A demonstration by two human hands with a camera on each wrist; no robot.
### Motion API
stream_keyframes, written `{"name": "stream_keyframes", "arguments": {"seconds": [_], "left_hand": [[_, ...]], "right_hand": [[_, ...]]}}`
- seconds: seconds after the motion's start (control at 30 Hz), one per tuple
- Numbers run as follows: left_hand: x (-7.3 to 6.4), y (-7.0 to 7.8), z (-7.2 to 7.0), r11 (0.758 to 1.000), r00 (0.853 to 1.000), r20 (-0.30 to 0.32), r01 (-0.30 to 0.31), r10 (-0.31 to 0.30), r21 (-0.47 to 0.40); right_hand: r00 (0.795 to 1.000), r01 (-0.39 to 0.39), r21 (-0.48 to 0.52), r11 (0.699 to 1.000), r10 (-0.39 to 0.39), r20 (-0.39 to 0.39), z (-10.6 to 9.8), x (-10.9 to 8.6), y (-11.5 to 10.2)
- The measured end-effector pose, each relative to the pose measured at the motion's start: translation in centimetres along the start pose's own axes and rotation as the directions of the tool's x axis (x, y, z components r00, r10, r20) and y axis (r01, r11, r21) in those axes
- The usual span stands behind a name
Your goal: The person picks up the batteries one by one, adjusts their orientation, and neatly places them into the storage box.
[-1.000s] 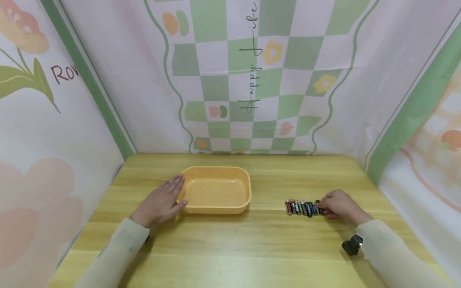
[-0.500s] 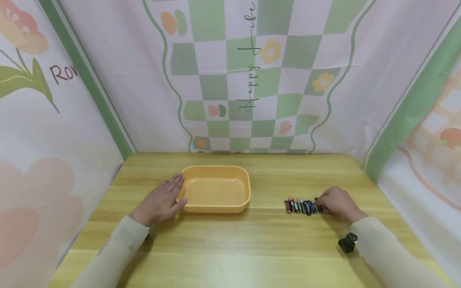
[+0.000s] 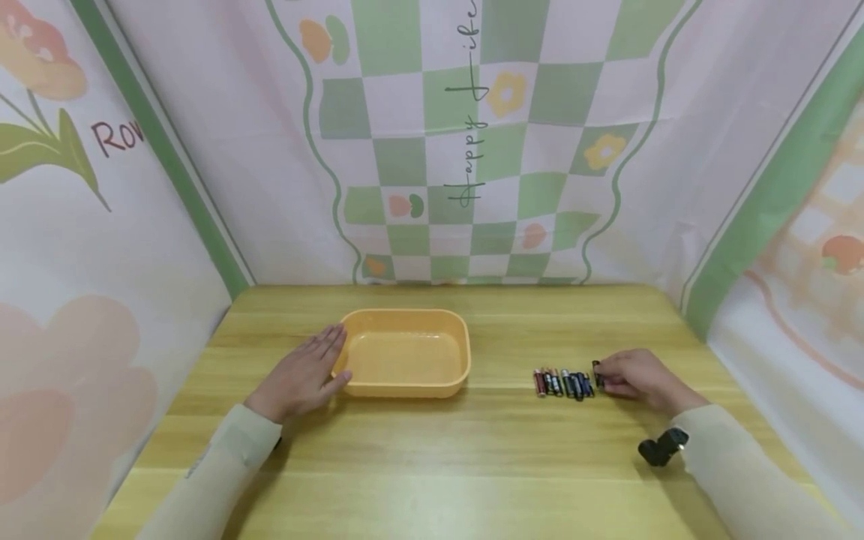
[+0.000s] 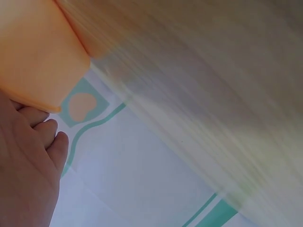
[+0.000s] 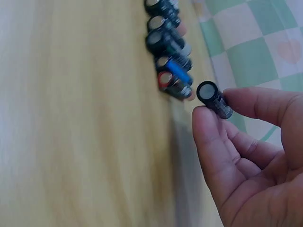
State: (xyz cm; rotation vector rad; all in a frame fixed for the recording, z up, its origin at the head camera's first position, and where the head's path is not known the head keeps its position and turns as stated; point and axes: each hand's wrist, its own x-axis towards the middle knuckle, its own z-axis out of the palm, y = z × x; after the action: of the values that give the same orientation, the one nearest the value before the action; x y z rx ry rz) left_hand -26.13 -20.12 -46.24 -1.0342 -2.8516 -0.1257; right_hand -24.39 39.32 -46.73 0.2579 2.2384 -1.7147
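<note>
Between thumb and finger, my right hand (image 3: 637,375) pinches a black battery (image 5: 214,99), held just to the right of a row of batteries (image 3: 563,383). That row lies side by side on the table, in dark red, black, grey and blue. In the right wrist view the pinched battery shows its flat end and stands apart from the row (image 5: 169,52). My left hand (image 3: 300,377) rests against the left rim of a yellow plastic basin (image 3: 408,391), its fingers straight along the side. The left wrist view shows the left hand (image 4: 28,161) touching the basin's wall (image 4: 42,52).
The wooden table (image 3: 405,457) carries the basin left of centre and the batteries to its right. A checkered curtain (image 3: 466,150) hangs behind the table's back edge. A small black device (image 3: 663,448) sits at the right wrist.
My right hand has drawn a black battery away from the right end of the row and lifted it slightly. The left hand and the basin have stayed in place.
</note>
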Motion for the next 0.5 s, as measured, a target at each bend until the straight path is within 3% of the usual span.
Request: {"name": "stream_keyframes", "arguments": {"seconds": [0.23, 0.5], "left_hand": [[0.0, -0.1, 0.2, 1.000, 1.000, -0.010, -0.006, 0.006, 0.012], [0.1, -0.2, 0.3, 1.000, 1.000, -0.008, 0.001, -0.001, 0.013]], "right_hand": [[0.999, 0.019, 0.088, 0.996, -0.022, 0.033, 0.1, -0.5, -1.4], [0.997, 0.045, 0.086, 0.995, -0.050, 0.050, 0.8, -0.8, -3.0]]}}
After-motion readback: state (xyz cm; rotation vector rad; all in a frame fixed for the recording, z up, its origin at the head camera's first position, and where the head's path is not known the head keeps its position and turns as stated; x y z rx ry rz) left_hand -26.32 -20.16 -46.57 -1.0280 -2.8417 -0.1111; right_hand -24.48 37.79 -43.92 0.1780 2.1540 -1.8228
